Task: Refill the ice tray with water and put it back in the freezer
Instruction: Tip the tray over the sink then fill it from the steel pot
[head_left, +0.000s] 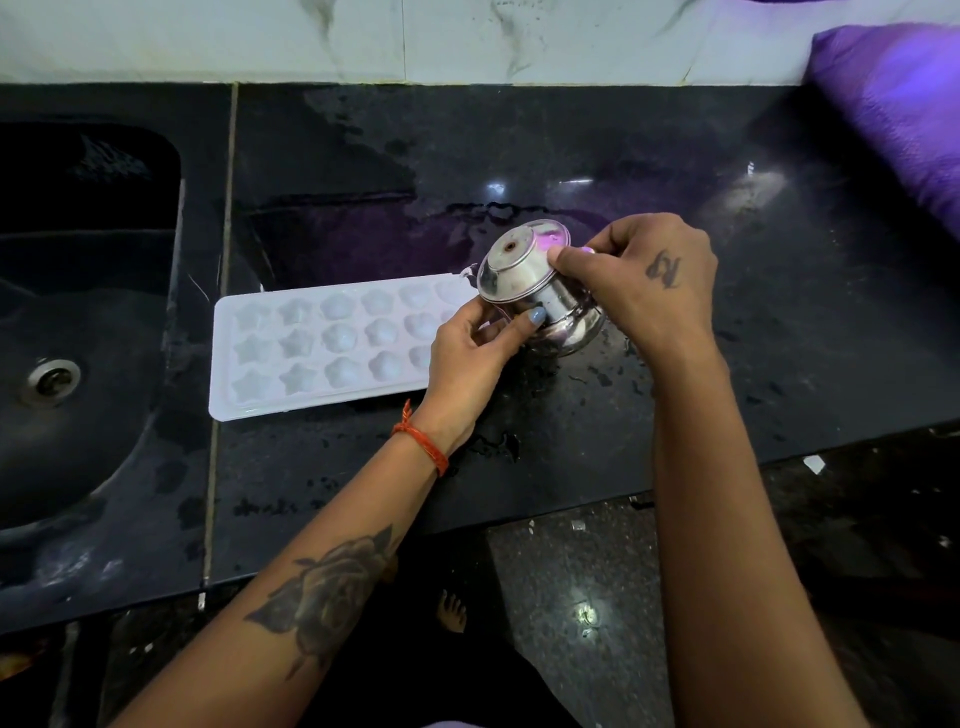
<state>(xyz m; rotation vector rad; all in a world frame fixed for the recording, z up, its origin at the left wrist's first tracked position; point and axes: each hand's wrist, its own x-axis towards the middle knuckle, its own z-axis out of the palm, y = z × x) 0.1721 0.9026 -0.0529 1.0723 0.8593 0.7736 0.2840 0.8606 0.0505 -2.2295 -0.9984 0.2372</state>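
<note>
Steel cup (537, 291) was tipped on its side near the middle, gripped by both the left hand (470, 358) and right hand (644, 283), so water could pour into the white ice tray (332, 345) lying flat on the wet counter (727, 364).

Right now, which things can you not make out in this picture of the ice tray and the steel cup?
Head view only:
- Inside of the steel cup: its base faces the camera, so any water in it is hidden.
- Right end of the ice tray: covered by the cup and the left hand.
- Water level in the tray cells: too pale to tell.
- Cup's far side: hidden under the right hand.
- Sink: cut off by the left edge.
</note>
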